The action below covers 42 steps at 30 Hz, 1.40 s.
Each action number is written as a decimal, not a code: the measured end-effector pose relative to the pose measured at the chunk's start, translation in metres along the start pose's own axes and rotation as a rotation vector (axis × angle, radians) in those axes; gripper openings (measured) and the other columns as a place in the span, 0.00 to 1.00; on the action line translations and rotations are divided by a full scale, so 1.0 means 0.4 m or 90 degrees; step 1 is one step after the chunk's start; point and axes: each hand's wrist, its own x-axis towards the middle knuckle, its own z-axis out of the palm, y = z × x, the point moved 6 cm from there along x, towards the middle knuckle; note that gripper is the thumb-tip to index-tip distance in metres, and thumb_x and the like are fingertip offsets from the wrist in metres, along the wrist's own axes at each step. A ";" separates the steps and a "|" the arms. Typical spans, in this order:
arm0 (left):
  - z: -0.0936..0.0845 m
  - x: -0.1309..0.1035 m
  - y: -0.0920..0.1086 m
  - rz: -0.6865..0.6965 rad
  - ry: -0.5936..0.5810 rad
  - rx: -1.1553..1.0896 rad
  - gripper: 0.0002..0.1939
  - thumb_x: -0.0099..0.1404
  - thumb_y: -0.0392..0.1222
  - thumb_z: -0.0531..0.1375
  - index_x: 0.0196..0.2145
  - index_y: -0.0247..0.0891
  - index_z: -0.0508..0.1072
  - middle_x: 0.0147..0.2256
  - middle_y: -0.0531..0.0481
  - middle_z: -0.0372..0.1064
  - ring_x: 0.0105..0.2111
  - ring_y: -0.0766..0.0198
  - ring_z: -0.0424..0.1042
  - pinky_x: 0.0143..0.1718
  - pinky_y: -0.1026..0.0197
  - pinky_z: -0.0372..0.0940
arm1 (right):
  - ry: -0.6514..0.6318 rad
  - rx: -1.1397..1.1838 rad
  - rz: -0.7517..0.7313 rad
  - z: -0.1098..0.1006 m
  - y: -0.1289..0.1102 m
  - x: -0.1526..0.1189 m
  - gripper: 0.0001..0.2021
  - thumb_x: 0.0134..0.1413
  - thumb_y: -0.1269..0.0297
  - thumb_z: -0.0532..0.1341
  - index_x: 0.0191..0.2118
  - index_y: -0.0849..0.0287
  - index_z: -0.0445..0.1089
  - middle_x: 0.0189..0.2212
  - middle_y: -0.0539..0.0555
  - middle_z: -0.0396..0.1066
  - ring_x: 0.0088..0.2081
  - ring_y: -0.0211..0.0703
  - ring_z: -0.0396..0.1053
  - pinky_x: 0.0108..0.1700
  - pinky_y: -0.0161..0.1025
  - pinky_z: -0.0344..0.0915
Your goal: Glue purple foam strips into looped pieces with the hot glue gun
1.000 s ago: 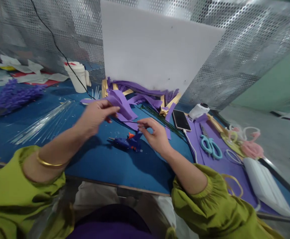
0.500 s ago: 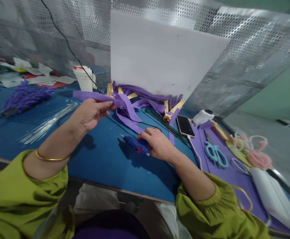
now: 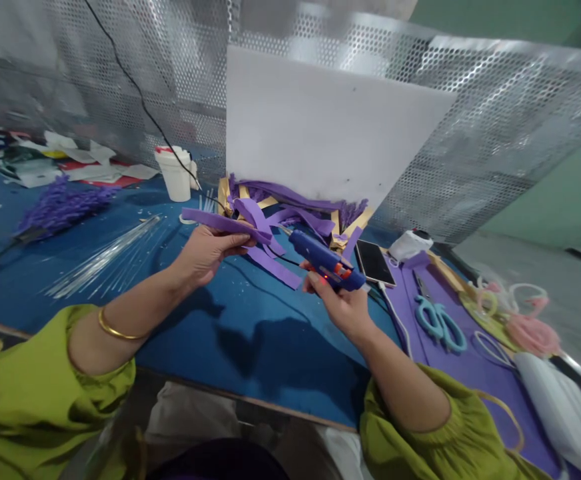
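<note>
Blue table [image 3: 170, 347] wide across the scene, white board [image 3: 330, 127] standing at its back. In come the right hand [image 3: 343, 303] and left hand [image 3: 205, 253], both over the table! Right fingers wrap the blue glue gun [image 3: 323, 257]; left thumb and fingers pinch a purple strip [image 3: 213, 220], one end near the gun's nozzle [image 3: 286, 231].

A white panel [image 3: 330, 127] is propped before a perforated silver screen [image 3: 190, 73] behind the tabletop [image 3: 185, 363]. To the left, a white cup [image 3: 176, 180] is placed near the screen, and purple flowers [image 3: 63, 208] are laid in a bunch. To the right, a phone [image 3: 375, 262] is joined to a white cable [image 3: 395, 311], and blue-handled scissors [image 3: 438, 327] are set on a purple sheet [image 3: 453, 377].
</note>
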 end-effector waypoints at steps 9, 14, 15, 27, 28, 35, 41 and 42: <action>0.005 -0.010 -0.004 0.018 0.009 0.048 0.16 0.45 0.42 0.75 0.31 0.33 0.79 0.29 0.47 0.79 0.32 0.58 0.79 0.31 0.63 0.70 | -0.060 -0.174 -0.082 0.023 -0.025 -0.012 0.06 0.62 0.60 0.62 0.40 0.55 0.67 0.34 0.53 0.69 0.29 0.39 0.66 0.32 0.39 0.64; 0.009 -0.011 -0.005 0.018 -0.002 0.039 0.15 0.46 0.42 0.75 0.31 0.34 0.80 0.30 0.46 0.79 0.33 0.57 0.79 0.31 0.63 0.70 | -0.072 -0.208 -0.128 0.031 -0.042 -0.009 0.05 0.62 0.62 0.62 0.40 0.56 0.67 0.34 0.53 0.69 0.32 0.41 0.66 0.35 0.39 0.63; 0.010 -0.011 -0.006 0.016 -0.005 0.031 0.15 0.46 0.41 0.75 0.31 0.34 0.80 0.30 0.46 0.79 0.33 0.58 0.79 0.31 0.64 0.70 | -0.075 -0.215 -0.134 0.032 -0.042 -0.010 0.05 0.62 0.62 0.62 0.40 0.56 0.67 0.33 0.52 0.69 0.32 0.41 0.67 0.35 0.39 0.63; 0.014 -0.016 -0.010 0.004 0.002 0.011 0.15 0.44 0.40 0.75 0.30 0.33 0.80 0.30 0.46 0.79 0.34 0.57 0.80 0.33 0.62 0.72 | -0.073 -0.305 -0.215 0.039 -0.063 -0.015 0.06 0.61 0.63 0.62 0.41 0.54 0.65 0.33 0.51 0.68 0.32 0.40 0.68 0.34 0.36 0.64; 0.014 -0.016 -0.011 0.004 0.004 0.005 0.15 0.44 0.40 0.75 0.30 0.33 0.80 0.30 0.46 0.79 0.33 0.57 0.79 0.32 0.63 0.72 | -0.074 -0.310 -0.217 0.040 -0.063 -0.016 0.06 0.61 0.63 0.62 0.41 0.54 0.64 0.33 0.51 0.68 0.32 0.40 0.68 0.34 0.36 0.64; 0.012 -0.014 -0.011 0.011 0.006 0.006 0.15 0.45 0.40 0.75 0.30 0.33 0.80 0.30 0.46 0.79 0.33 0.57 0.79 0.32 0.63 0.72 | -0.067 -0.336 -0.214 0.041 -0.063 -0.016 0.06 0.62 0.62 0.62 0.41 0.54 0.64 0.32 0.50 0.68 0.30 0.40 0.67 0.33 0.37 0.64; 0.014 -0.016 -0.008 0.016 -0.003 0.003 0.14 0.45 0.40 0.76 0.30 0.34 0.80 0.29 0.48 0.79 0.32 0.59 0.79 0.32 0.64 0.72 | -0.061 -0.356 -0.236 0.042 -0.067 -0.018 0.06 0.62 0.63 0.61 0.41 0.54 0.63 0.31 0.50 0.67 0.29 0.40 0.66 0.32 0.36 0.63; 0.013 -0.016 -0.008 0.017 -0.003 0.006 0.15 0.45 0.40 0.76 0.30 0.34 0.80 0.30 0.47 0.79 0.33 0.58 0.79 0.32 0.64 0.72 | -0.060 -0.362 -0.241 0.042 -0.067 -0.019 0.06 0.62 0.63 0.61 0.41 0.54 0.63 0.31 0.50 0.67 0.30 0.40 0.66 0.32 0.36 0.63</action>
